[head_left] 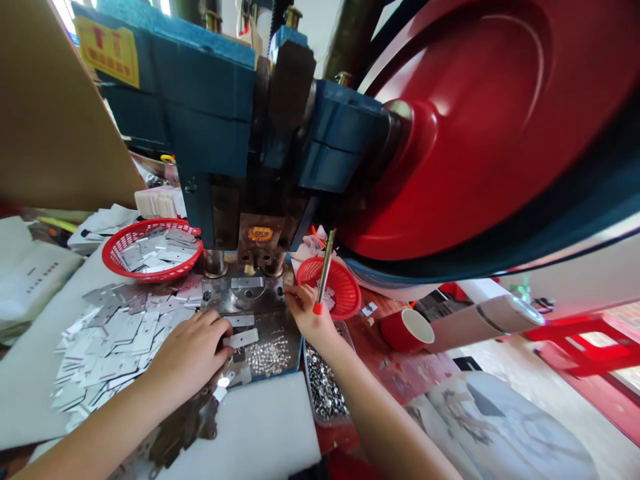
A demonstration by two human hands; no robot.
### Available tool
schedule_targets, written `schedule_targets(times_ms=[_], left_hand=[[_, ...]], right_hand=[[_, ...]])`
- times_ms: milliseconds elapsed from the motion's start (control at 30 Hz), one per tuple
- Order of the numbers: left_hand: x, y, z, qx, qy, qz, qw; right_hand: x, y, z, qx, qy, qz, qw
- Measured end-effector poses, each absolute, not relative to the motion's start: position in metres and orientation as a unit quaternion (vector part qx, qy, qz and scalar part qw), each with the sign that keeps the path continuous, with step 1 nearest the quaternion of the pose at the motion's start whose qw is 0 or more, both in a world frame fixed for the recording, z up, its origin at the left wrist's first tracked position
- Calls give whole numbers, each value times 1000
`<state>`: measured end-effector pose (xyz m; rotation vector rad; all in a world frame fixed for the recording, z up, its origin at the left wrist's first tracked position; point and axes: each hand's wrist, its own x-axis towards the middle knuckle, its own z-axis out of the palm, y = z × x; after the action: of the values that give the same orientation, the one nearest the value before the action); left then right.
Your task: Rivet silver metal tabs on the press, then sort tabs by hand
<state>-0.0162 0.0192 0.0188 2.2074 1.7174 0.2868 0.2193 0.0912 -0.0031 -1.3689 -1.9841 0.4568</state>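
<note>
Pinching a flat silver metal strip [243,338] btwn thumb & fingers, the L hand [193,343] holds it just beside a heap of small shiny metal bits [269,355]. A 2nd strip [241,321] lies just beyond; a 3rd strip [247,283] sits on the dark steel die block [215,297]. R hand [303,308] has bent fingers at the block's R edge; can't tell if they grip anything. A slim silver rod w/ red tip [326,270] crosses near the R wrist. Above: dark steel ram w/ orange label [263,245], blue cast-metal press [215,113], big red flywheel [500,120].

Risks, IMO: ram dropping w/ R fingers that close = crush; 3rd strip skewed = off-centre hit; stray bits under it = poss. dents.
</note>
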Motion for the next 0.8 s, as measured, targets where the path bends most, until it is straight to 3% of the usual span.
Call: schedule_targets(times_ms=[333,667,800], left_hand=[[-32,15,18,715,624,146,280],[-37,11,20,800,495,124,317],[-40,8,19,817,465,143,308]], right_hand=[[208,79,-4,-526,-827,17,197],[203,71,0,-480,-858,17,183],[200,73,1,-472,-847,39,242]])
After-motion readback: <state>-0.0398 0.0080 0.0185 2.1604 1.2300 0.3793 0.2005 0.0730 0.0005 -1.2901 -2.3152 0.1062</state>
